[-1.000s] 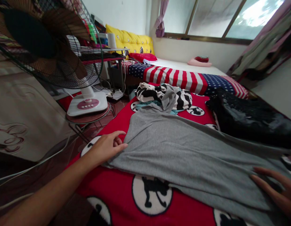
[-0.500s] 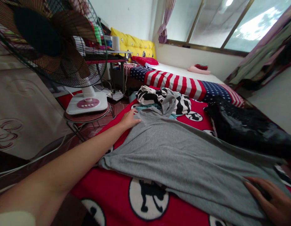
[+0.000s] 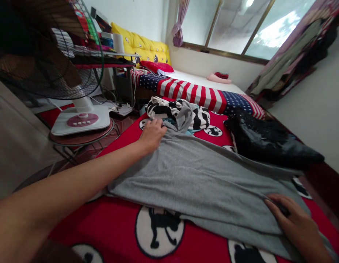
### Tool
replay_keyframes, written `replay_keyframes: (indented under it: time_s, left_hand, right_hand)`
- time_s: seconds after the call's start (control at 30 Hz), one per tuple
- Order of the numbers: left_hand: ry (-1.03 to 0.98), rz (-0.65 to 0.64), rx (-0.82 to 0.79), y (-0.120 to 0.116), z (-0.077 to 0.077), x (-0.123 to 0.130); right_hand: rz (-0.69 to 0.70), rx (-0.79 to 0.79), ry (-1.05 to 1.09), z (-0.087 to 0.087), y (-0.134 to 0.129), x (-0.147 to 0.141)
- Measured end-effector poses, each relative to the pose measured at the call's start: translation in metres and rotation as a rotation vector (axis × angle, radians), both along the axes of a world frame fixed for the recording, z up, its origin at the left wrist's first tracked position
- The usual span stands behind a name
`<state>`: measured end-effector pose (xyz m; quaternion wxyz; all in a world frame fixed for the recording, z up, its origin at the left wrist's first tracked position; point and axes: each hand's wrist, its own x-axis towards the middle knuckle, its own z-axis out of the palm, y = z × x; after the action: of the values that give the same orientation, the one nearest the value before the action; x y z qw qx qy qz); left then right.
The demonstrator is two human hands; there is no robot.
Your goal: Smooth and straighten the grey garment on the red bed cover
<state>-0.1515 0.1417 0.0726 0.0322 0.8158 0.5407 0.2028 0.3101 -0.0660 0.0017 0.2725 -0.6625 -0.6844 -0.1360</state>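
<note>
A grey garment (image 3: 197, 175) lies spread over a red blanket (image 3: 111, 223) printed with dark animal figures in white circles. My left hand (image 3: 153, 134) is at the garment's far left edge, its fingers bent and closed on the grey cloth. Near the garment's right end, my right hand (image 3: 294, 215) is closed on a fold of it, thumb and fingers around the cloth. Just beyond my left hand, a black-and-white striped cloth (image 3: 201, 117) lies bunched up, with part of the grey fabric twisted over it.
A fan (image 3: 82, 118) stands on a round stool at the left. Black glossy clothing (image 3: 268, 140) lies at the right of the blanket. Behind are a bed with a flag-patterned cover (image 3: 191, 93), a yellow cushion (image 3: 142, 47) and a cluttered desk. Clothes hang at the upper right.
The view has turned slightly right. My left hand has gone from spread fingers on the garment's edge to a closed grip. My right hand still holds its fold.
</note>
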Motion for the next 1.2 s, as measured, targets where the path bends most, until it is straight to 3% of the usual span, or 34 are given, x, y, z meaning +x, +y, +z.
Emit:
replay_keyframes:
  time_s: [0.1, 0.2, 0.3, 0.47, 0.63, 0.77, 0.93, 1.07, 1.2]
  left_hand:
    - [0.01, -0.118, -0.14, -0.033, -0.002, 0.021]
    - [-0.002, -0.156, -0.268, -0.064, -0.017, 0.035]
    - [-0.016, -0.155, -0.244, -0.085, -0.033, 0.043]
    - [-0.019, -0.177, -0.087, -0.091, -0.05, 0.048]
    - [-0.082, -0.258, -0.07, -0.088, -0.051, 0.047]
    - [-0.218, -0.46, -0.069, -0.109, -0.04, 0.015]
    - [0.003, -0.55, -0.061, -0.147, -0.041, -0.066]
    - [0.079, -0.532, -0.017, -0.155, -0.049, -0.108]
    - [-0.008, -0.502, -0.023, -0.152, -0.036, -0.114]
  right_hand:
    - [-0.009, -0.016, 0.015, -0.002, 0.0, -0.003]
    - [-0.019, 0.005, 0.012, 0.0, -0.002, -0.009]
    - [-0.038, -0.006, 0.002, 0.009, -0.004, -0.015]
    - [-0.042, -0.029, 0.029, 0.027, -0.008, -0.012]
    - [-0.111, -0.004, -0.075, 0.03, -0.01, -0.008]
    - [0.023, 0.077, -0.09, 0.039, -0.033, -0.025]
    - [0.353, -0.245, -0.162, 0.039, -0.077, -0.052]
    - [0.35, -0.196, -0.147, 0.023, -0.079, -0.058]
    - [0.359, -0.132, -0.138, 0.023, -0.063, -0.056]
